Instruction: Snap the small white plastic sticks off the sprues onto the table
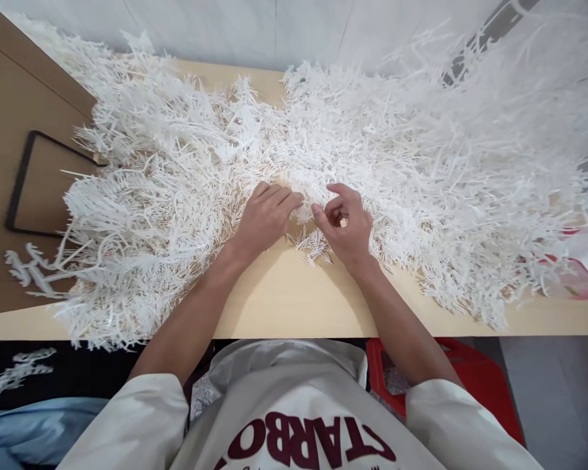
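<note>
White branching plastic sprigs (421,176) are heaped thickly across the wooden table (294,300) on both sides of my hands. My left hand (269,215) is closed, its thumb and forefinger pinched at a small translucent white sprig piece (301,213) near the middle of the heap. Just right of it hovers my right hand (347,222), thumb and forefinger apart and the other fingers curled. Nothing clearly shows between the right fingertips. Below the hands lies a small loose cluster of short sprigs (313,245) on the tabletop.
A brown panel with a black metal loop (22,176) stands at the left edge. Behind the heap is a pale wall (235,32). A pink and white plastic bag (585,267) lies at the far right. A red stool (475,375) stands below the table's front edge.
</note>
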Motion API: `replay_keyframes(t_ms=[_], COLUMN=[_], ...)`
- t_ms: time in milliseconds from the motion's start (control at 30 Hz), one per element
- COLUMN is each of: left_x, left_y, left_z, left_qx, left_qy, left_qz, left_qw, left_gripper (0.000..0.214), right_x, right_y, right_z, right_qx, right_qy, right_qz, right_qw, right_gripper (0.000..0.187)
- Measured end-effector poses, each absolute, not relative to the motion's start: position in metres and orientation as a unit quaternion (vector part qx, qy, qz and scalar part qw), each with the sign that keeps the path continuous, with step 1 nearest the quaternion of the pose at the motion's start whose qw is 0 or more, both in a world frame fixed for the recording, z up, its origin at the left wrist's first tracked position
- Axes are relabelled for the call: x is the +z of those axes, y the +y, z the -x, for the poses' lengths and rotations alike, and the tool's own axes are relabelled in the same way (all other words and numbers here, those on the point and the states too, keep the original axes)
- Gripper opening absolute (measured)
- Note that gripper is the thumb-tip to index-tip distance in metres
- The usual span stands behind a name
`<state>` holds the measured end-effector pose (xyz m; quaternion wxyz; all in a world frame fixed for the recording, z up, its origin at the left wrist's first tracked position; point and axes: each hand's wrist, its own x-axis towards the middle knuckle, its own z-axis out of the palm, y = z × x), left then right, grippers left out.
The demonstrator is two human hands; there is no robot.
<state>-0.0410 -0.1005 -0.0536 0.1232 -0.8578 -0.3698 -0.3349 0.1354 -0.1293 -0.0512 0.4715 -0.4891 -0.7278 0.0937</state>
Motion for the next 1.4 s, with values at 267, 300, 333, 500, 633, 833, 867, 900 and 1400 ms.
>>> replay_keyframes(t_ms=[267,300,333,500,633,833,867,900,1400], left_x=[-0.056,-0.058,-0.059,-0.063,-0.052,-0.045,-0.046,-0.046,-0.052], left_y=[-0.102,-0.101,-0.100,-0.089,-0.088,-0.101,-0.102,-0.103,-0.106], left_z=[0.040,0.040,0.040,0.052,0.056,0.037,0.035,0.033,0.030], left_qx=[-0.308,-0.309,-0.312,-0.428,-0.552,-0.497,-0.488,-0.479,-0.454], left_qy=[-0.378,-0.380,-0.380,-0.456,-0.515,-0.440,-0.430,-0.420,-0.414], left_qz=[0.860,0.860,0.860,0.781,0.639,0.670,0.674,0.680,0.742], left_qw=[0.147,0.143,0.133,0.010,-0.148,-0.333,-0.350,-0.363,-0.268], left_gripper=[0.023,0.024,0.025,0.021,0.025,0.031,0.031,0.031,0.020], right_x=[-0.051,-0.050,-0.049,-0.050,-0.056,-0.054,-0.053,-0.052,-0.051], right_y=[-0.123,-0.125,-0.128,-0.149,-0.149,-0.128,-0.127,-0.127,-0.127], right_z=[-0.140,-0.140,-0.139,-0.124,-0.114,-0.128,-0.131,-0.133,-0.136], right_qx=[0.054,0.044,0.030,-0.023,0.019,0.093,0.091,0.089,0.019], right_qy=[-0.828,-0.839,-0.847,-0.879,-0.867,-0.721,-0.719,-0.722,-0.829], right_qz=[0.441,0.430,0.417,0.278,0.274,0.458,0.454,0.449,0.436], right_qw=[0.342,0.330,0.328,0.386,0.415,0.512,0.518,0.519,0.351], right_gripper=[0.030,0.032,0.032,0.033,0.018,0.016,0.018,0.020,0.030])
